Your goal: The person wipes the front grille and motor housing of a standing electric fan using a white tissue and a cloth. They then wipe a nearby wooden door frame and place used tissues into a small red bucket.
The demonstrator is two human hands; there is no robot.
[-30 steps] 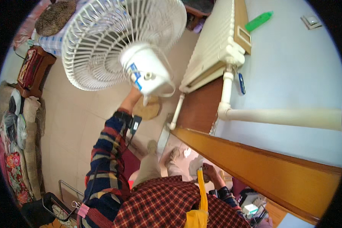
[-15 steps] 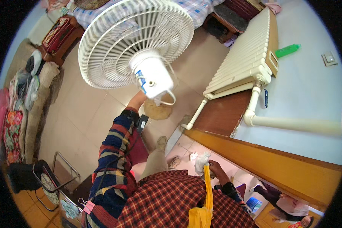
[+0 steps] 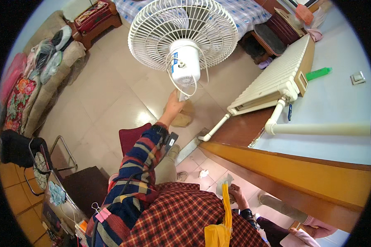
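Observation:
A white electric fan [image 3: 185, 61] stands in front of me, the back of its motor housing towards me and a white cord looped beside it. My left hand [image 3: 173, 108] is closed round the fan's stand just below the housing. Behind that hand a tan, rounded thing [image 3: 183, 118] partly shows low down. My right hand [image 3: 237, 195], lower and close to my body, is closed on a crumpled white material [image 3: 225, 184]; whether it is cloth, paper or plastic I cannot tell. A yellow strip of cloth [image 3: 226, 206] hangs over my checked apron [image 3: 177, 218] beside it.
A cream radiator [image 3: 272, 78] with pipes lines the right wall, above a wooden ledge [image 3: 284, 177]. Another person [image 3: 305, 230] is at lower right. Bundles [image 3: 41, 82] lie left, near a black chair [image 3: 33, 152]. A maroon seat [image 3: 132, 136] and white scrap [image 3: 203, 173] are nearby.
The fan now sits further right and higher in view, my left hand still on its stand. My view has shifted; more of the maroon seat shows. The other person at lower right has changed position.

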